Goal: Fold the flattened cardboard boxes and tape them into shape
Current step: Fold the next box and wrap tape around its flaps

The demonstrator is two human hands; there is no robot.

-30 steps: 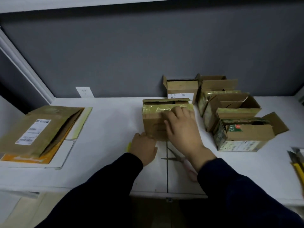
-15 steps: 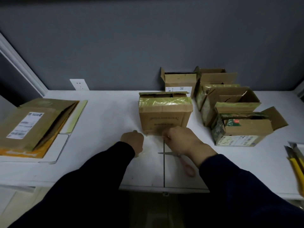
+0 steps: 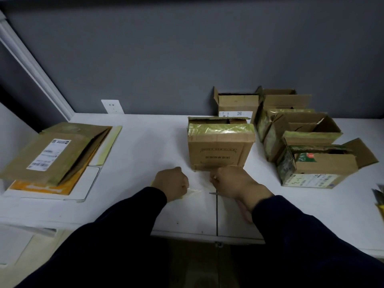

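A folded cardboard box with yellowish tape across its top edge stands on the white table, just beyond my hands. My left hand is a fist gripping a yellowish tape roll that it mostly hides. A short clear strip of tape runs from it toward my right hand. That hand sits at the box's lower front edge with fingers curled, and it seems to pinch the tape's end. Scissors lie under my right wrist, blade tip pointing left.
Several assembled open boxes crowd the right side up to the grey wall. A stack of flattened boxes lies at the left on white and orange sheets. Yellow-handled tools poke in at the right edge. A wall socket sits behind.
My right hand has come down off the box's front face to the table at its base. My left hand stays fisted on the roll. The view has tilted slightly.
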